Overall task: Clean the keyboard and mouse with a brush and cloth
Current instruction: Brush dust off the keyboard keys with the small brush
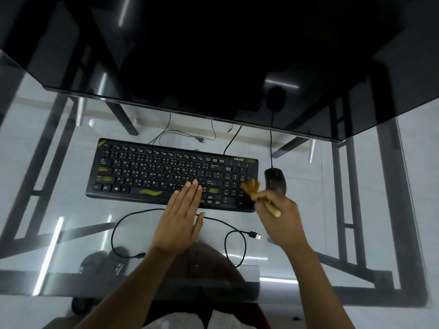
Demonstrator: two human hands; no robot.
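Steadying the flat black keyboard [171,173] on the glass desk [71,205], the left hand [180,217] lies flat, fingers straight and together. The right hand [280,219] pinches a wooden-handled brush [251,186], bristles blurred at the keyboard's right end, likely sweeping yellow dust. The black corded mouse [275,180] sits just right.

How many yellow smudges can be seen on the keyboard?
About 7 on the keyboard: top-left corner, two at the left edge, space bar, beside Enter, below Enter, top-right near the logo. The left hand may hide more.
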